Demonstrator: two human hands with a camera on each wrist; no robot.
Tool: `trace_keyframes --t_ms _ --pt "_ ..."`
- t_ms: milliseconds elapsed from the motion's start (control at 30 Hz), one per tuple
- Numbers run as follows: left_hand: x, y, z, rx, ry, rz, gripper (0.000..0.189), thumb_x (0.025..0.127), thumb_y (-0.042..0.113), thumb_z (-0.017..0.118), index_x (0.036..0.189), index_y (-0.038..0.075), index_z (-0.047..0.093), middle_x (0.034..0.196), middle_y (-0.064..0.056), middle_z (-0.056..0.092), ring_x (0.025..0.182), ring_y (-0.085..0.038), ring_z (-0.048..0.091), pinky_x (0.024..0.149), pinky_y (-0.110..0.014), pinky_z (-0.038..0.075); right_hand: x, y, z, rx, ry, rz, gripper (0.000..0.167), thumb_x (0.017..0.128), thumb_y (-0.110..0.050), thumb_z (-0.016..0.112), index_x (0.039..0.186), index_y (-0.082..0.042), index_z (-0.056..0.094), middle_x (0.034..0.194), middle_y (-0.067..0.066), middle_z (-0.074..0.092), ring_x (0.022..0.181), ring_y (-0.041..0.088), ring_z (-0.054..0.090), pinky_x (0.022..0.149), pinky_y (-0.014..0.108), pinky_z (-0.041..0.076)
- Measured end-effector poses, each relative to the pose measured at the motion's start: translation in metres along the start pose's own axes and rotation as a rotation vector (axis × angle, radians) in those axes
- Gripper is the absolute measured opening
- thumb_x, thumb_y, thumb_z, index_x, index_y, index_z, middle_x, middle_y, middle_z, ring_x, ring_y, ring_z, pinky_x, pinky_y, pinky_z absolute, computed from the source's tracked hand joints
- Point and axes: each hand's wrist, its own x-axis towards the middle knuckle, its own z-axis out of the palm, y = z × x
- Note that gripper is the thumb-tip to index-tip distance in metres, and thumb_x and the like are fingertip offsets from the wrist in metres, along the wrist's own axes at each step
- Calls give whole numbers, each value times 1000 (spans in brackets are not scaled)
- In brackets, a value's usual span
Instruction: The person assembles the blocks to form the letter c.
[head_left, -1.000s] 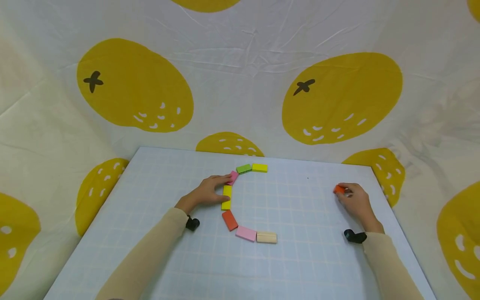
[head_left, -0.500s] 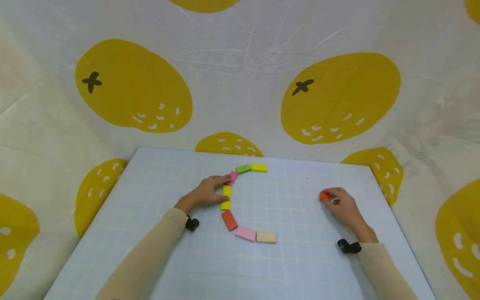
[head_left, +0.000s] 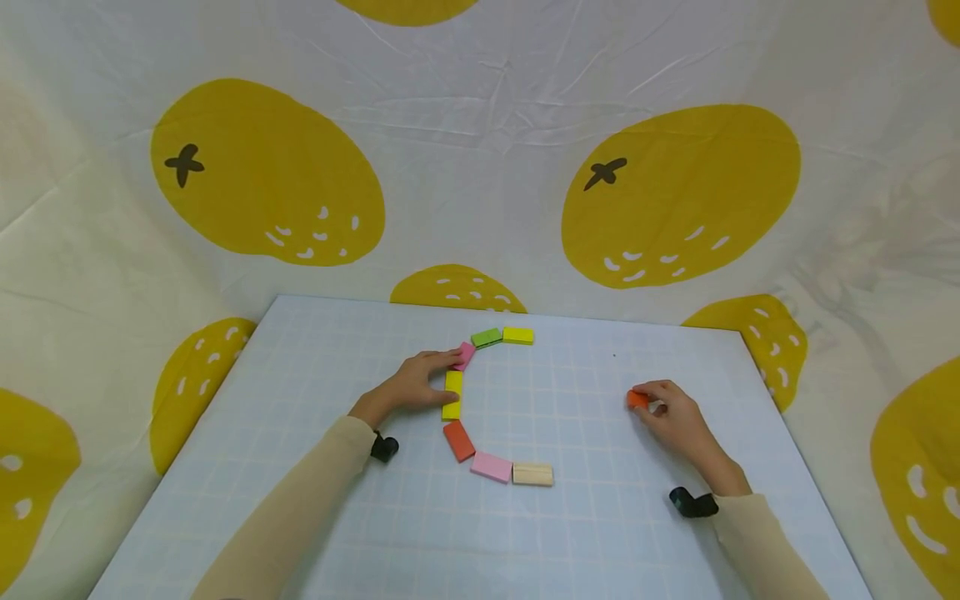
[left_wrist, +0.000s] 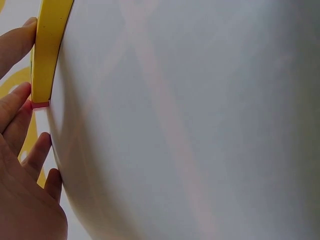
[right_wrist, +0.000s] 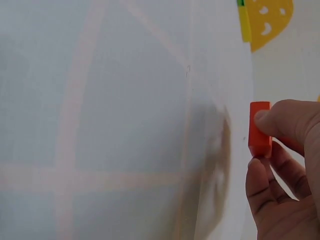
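In the head view my right hand point(head_left: 678, 425) pinches an orange-red wooden block point(head_left: 637, 400) between thumb and fingers, right of the curve of blocks. The right wrist view shows the block's narrow face under the thumb point(right_wrist: 287, 117). My left hand point(head_left: 411, 383) rests at the left of the curve, fingers fairly straight. Its index fingertip touches a pink block point(head_left: 467, 356), and its thumb lies on a long yellow block point(head_left: 453, 383). From the left wrist, the yellow block point(left_wrist: 49, 47) shows close up, with a sliver of pink at its end.
The curve goes on through a green block point(head_left: 487, 337) and a yellow block at the back, then a red block point(head_left: 459, 440), a light pink block point(head_left: 492, 467) and a plain wood block point(head_left: 532, 474) in front. A patterned cloth point(head_left: 480, 192) surrounds the table point(head_left: 600, 542).
My right hand has moved left and slightly toward me across the table with the orange-red block in its fingers. The left hand and the curve of blocks stay in place.
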Motion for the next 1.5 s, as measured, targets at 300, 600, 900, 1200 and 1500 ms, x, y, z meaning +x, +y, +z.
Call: trace_keyframes --t_ms 300,600,900,1200,1500 --pt "0 0 -1 -3 -1 7 79 90 44 76 159 30 40 166 3 39 152 -33 32 120 -63 31 -6 -13 4 9 -38 -26 29 85 6 76 114 3 72 112 20 65 87 26 61 69 21 54" --pt "-2 1 -1 -3 -4 1 79 90 45 76 160 29 40 166 3 39 151 -34 33 119 -63 33 -15 -33 14 32 -55 -105 29 83 6 79 110 1 74 110 16 68 90 25 62 68 26 57" --pt "0 1 -2 -11 -9 -19 79 90 45 76 159 32 41 166 3 39 152 -33 33 119 -62 34 -23 -49 25 56 -118 -160 29 82 4 82 109 -4 75 110 9 69 89 20 62 67 23 54" --pt "0 1 -1 -8 -6 -12 78 90 45 76 159 32 41 165 3 40 151 -33 34 118 -61 36 -32 -62 35 98 -136 -245 29 79 5 83 107 -2 75 106 6 70 86 16 62 65 22 54" --pt "1 -1 0 -12 -6 -20 79 89 46 77 158 32 41 165 2 40 152 -33 33 118 -62 35 -40 -73 39 149 -198 -223 28 83 2 82 109 -6 76 109 5 70 89 15 62 67 23 55"
